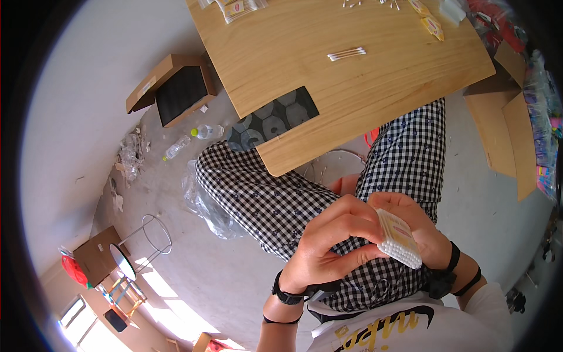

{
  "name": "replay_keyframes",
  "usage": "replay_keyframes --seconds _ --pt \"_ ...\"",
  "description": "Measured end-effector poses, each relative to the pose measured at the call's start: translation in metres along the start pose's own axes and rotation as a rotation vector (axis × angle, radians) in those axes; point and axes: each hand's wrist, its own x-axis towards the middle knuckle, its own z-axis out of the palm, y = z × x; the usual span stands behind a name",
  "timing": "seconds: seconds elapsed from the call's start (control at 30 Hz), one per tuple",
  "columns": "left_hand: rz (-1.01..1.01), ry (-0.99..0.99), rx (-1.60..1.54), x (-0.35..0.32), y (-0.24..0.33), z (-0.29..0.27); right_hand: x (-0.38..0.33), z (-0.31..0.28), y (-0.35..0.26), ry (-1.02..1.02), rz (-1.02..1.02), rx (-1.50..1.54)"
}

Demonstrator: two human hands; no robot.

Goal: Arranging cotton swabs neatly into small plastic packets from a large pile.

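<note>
An open box (176, 88) lies on the floor at far left, with two bottles (193, 138) just beside it and clear plastic wrap (205, 205) near the person's knee. A wooden table (293, 53) stands above the lap; a few loose swabs (346, 54) lie on it, and small packets (431, 23) sit near its far edge.

Over the checked trousers (264, 199), the left hand (328, 246) is curled, its fingers and thumb closed on the left face of a swab pack (399, 237). The pack sits upright between both hands, cotton tips showing along its lower edge. The right hand (428, 234) is cupped behind and under the pack, fingers wrapped on its right side. Both hands grip it together, touching it. Flattened cardboard (510, 129) lies on the floor at right.
</note>
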Motion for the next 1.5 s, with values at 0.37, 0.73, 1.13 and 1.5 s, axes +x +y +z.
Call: replay_keyframes --seconds 0.37,0.73,1.13,1.5 --pt "-0.011 0.153 0.079 -0.005 -0.001 0.007 -0.003 0.02 -0.002 0.223 -0.185 -0.139" --pt "-0.08 0.182 0.049 -0.009 -0.001 0.012 -0.005 0.022 -0.002 0.278 -0.252 -0.207" --pt "-0.247 0.262 -0.106 -0.011 0.011 0.016 -0.007 0.003 0.002 0.184 -0.394 -0.283" --pt "-0.351 0.293 -0.045 -0.007 0.024 0.017 -0.009 0.005 -0.001 0.268 -0.485 -0.441"
